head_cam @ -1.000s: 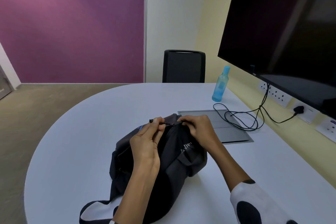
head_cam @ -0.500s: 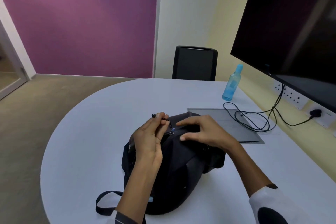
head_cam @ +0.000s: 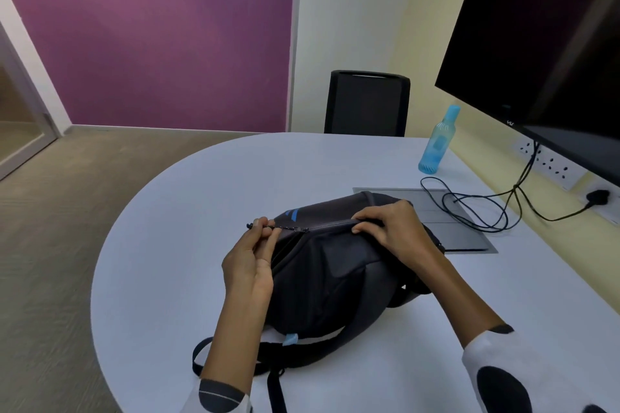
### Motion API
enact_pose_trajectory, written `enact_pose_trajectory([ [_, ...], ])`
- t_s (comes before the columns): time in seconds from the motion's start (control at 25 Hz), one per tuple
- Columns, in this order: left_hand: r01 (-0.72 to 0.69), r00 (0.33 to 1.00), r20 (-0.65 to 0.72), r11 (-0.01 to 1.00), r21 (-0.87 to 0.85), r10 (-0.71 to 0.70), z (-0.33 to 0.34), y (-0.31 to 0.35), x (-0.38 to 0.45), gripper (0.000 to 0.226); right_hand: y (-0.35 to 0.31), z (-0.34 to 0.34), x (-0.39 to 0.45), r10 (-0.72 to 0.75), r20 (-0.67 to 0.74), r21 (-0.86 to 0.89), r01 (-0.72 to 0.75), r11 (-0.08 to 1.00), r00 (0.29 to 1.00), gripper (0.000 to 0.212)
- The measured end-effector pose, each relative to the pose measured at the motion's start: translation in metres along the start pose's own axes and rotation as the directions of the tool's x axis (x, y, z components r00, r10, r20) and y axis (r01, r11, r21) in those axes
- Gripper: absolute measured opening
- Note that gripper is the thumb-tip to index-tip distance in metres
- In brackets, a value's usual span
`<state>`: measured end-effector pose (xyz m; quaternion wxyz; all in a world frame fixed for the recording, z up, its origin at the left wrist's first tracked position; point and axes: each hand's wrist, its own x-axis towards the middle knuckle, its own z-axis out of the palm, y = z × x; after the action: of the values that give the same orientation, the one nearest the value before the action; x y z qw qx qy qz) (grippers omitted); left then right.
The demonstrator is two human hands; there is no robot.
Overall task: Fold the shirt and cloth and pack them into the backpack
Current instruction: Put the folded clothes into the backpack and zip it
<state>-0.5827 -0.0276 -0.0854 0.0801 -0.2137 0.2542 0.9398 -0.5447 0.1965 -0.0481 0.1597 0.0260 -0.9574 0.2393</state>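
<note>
Head view: backpack (head_cam: 339, 265) lies on the counter (head_cam: 188, 245), shirt and cloth unseen, presumably inside. Left grip (head_cam: 250, 265) pinches the zipper pull (head_cam: 268, 227); right grip (head_cam: 392, 228) pinches the zip seam. Risk: fabric catching in the slider if seam tension slackens. Nearby: cable (head_cam: 469, 208) and bottle (head_cam: 436, 141), neither obstructing.

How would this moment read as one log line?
step: zipping backpack | left hand: pinches zipper pull | right hand: holds backpack top | on table
</note>
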Motion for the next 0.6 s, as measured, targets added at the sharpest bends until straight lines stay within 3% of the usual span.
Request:
enact_pose_trajectory([
  [0.08, -0.004, 1.000, -0.012, 0.995, 0.100, 0.005, -0.005, -0.006, 0.003, 0.010, 0.008, 0.006, -0.002, 0.052, -0.002, 0.012, -0.052, 0.999, 0.999, 0.014],
  [0.16, -0.027, 1.000, 0.008, 0.941, 0.337, 0.026, -0.009, -0.011, 0.002, 0.013, 0.009, 0.010, -0.005, 0.095, -0.012, 0.080, -0.094, 0.992, 0.995, 0.013],
  [0.32, -0.040, 0.993, 0.103, 0.652, 0.757, -0.059, -0.019, -0.006, -0.007, 0.030, -0.002, 0.007, -0.005, 0.068, 0.019, 0.206, -0.070, 0.976, 0.998, 0.013],
  [0.48, -0.109, 0.985, 0.155, 0.431, 0.896, -0.074, -0.019, -0.012, -0.016, 0.034, -0.014, 0.005, -0.004, 0.048, 0.132, 0.132, -0.066, 0.989, 0.990, 0.019],
  [0.6, -0.213, 0.976, 0.220, 0.210, 0.954, -0.008, -0.019, -0.016, -0.017, 0.015, -0.025, 0.001, -0.006, 0.068, 0.262, 0.056, -0.085, 0.995, 0.963, 0.027],
])
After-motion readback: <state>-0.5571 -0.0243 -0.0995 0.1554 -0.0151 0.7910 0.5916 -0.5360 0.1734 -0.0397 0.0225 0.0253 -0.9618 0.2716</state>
